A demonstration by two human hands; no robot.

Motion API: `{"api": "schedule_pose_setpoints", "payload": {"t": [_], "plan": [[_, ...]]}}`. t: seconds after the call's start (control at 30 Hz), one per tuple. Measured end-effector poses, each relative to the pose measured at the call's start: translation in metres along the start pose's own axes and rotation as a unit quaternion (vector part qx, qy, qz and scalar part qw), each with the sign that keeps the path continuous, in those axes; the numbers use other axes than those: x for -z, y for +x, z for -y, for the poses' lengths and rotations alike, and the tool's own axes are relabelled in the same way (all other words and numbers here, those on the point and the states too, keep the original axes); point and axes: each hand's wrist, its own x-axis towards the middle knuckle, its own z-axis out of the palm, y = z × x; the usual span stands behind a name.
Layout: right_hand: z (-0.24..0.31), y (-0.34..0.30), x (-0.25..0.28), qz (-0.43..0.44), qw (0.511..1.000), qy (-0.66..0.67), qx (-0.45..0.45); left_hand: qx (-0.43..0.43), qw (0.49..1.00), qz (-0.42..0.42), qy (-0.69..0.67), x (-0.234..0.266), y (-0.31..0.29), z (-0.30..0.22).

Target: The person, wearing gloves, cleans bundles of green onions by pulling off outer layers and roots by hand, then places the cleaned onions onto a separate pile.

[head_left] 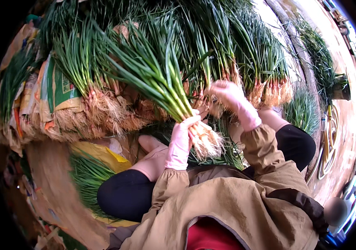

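My left hand point(186, 130) clasps a tilted bunch of long green stalks with pale stringy roots point(162, 81), gripped low, probably to keep it together; my blurred right hand point(228, 93) is near, grip: can't tell.

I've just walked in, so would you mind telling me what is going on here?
A seated person is handling leafy green stalks. Their left hand grips a bunch of green stalks near its pale roots, leaves pointing away. Their right hand is raised to the right of the bunch, too blurred to tell whether it holds anything. More rooted stalks are heaped beyond.
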Motion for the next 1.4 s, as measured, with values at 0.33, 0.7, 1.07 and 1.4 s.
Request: {"api": "schedule_pose_setpoints", "payload": {"t": [0.33, 0.7, 1.07, 1.4], "plan": [[-0.026, -0.001, -0.041, 0.139, 0.836, 0.528, -0.053, 0.054, 0.991, 0.082, -0.096, -0.017, -0.006, 0.013], [-0.048, 0.02, -0.041, -0.105, 0.917, 0.384, -0.035, 0.042, 0.988, 0.094, -0.117, -0.018, -0.001, 0.02], [-0.136, -0.082, -0.014, 0.12, 0.925, -0.359, 0.033, -0.01, 0.984, 0.088, -0.155, -0.017, -0.009, -0.007], [-0.006, 0.085, 0.013, -0.028, 0.889, -0.451, -0.077, 0.034, 0.977, 0.111, -0.181, -0.014, 0.012, 0.009]]}}
